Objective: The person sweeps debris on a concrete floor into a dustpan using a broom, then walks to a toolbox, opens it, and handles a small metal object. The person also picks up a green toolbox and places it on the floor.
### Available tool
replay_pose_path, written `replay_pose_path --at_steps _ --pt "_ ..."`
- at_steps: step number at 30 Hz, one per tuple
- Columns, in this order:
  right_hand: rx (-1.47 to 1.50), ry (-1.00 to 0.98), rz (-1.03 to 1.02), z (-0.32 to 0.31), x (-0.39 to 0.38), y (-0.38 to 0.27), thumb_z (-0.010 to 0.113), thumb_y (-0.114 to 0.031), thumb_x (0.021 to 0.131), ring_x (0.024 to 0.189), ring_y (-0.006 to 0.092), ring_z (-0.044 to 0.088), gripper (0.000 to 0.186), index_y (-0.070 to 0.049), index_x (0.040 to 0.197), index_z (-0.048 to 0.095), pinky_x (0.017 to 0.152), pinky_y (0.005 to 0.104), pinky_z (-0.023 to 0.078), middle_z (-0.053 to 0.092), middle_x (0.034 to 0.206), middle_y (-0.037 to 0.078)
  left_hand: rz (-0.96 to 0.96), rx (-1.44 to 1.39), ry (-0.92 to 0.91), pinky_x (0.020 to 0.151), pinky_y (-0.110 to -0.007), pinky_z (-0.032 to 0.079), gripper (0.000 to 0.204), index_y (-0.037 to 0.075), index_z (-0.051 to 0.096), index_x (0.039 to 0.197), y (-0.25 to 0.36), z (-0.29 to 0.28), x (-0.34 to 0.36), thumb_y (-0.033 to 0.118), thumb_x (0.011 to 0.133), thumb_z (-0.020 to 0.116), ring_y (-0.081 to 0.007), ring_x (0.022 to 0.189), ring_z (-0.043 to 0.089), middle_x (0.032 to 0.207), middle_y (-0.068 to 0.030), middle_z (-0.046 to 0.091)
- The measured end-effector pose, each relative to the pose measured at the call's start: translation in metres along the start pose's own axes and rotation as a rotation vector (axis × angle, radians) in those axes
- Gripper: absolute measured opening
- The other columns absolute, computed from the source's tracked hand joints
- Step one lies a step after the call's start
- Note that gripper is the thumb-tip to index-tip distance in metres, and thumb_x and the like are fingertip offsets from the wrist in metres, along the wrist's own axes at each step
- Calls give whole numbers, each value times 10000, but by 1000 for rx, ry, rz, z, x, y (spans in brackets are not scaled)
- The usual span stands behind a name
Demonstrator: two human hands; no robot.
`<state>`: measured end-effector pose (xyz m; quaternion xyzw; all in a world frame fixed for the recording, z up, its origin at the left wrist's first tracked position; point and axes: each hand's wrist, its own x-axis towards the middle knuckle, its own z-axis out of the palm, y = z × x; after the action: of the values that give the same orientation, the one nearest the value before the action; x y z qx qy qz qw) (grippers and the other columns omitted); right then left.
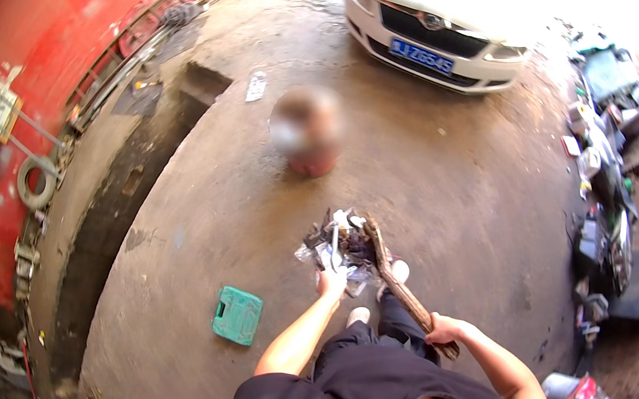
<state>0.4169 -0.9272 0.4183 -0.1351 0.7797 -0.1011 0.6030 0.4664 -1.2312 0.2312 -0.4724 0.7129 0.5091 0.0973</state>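
My right hand is wrapped round the near end of a rough, brown wooden stick. The stick slants away to the far left, up beside a heap of rubbish made of dark scraps and crumpled clear plastic. At the near left of that heap, my left hand is closed on a pale, slim bar that reaches into it. Whatever carries the heap from below is hidden. My shoes show just behind it.
A green plastic case lies on the floor at left. Ahead stands a reddish container, its upper part blurred. A white car is parked at far right. A long open pit runs along the left; clutter lines the right wall.
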Motion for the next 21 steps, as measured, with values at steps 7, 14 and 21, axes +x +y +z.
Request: replay_pose_path --at_steps 7,14,21 --pt "-337 -75 -201 -121 77 -113 703 -290 674 896 337 630 645 86 1113 418 778 376 503 630 947 252 -58 -486 317 566 -332 442 317 21 651 752 36 -99 41 338 766 638 -163 600 596 639 -63 626" --pt "-608 -218 -377 -212 137 -228 694 -236 667 739 280 670 485 133 916 504 652 357 541 649 790 229 -128 -814 615 493 -282 377 276 38 545 620 49 -182 51 261 750 641 -104 523 475 588 -2 530" --pt "-695 -262 -411 -247 205 -342 674 -192 688 755 312 664 583 112 1080 369 681 383 539 629 889 260 -210 -937 804 495 -279 357 266 51 539 594 49 -248 96 251 740 636 -100 530 467 578 6 520"
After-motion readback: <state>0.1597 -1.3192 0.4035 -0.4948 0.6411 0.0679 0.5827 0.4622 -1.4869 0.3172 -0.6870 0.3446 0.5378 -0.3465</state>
